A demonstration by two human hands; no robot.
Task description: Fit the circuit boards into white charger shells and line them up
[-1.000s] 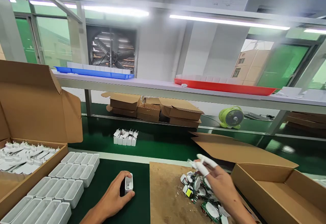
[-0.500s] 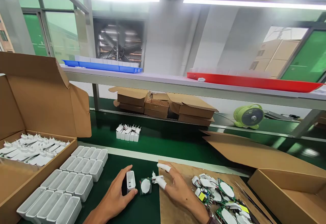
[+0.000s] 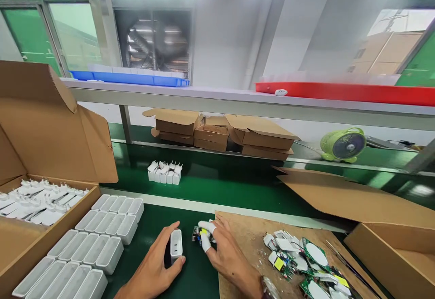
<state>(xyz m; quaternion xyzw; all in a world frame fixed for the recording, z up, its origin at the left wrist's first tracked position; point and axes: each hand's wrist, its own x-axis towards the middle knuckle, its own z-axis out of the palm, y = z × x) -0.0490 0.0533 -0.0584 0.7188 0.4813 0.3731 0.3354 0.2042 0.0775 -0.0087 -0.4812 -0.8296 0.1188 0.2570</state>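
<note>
My left hand is closed around a small white plastic case, which stands upright with two slots showing inside. To the right of it, my right hand, with white finger cots on thumb and forefinger, pinches a small circuit board. Its components and a bit of yellow show, while the fingers cover the rest. The board is just above or on the green mat, apart from the case; which of these I cannot tell. A pile of circuit boards with white discs and plug parts lies right of my right hand.
Rows of white cases stand at left beside a carton of white plug parts. Several filled cases stand farther back. Tweezers lie on the brown board, near an open carton. A green fan stands behind.
My right hand has moved left and closed on the circuit board. The board is turned over, its white disc replaced in view by components. My left hand still holds the case.
</note>
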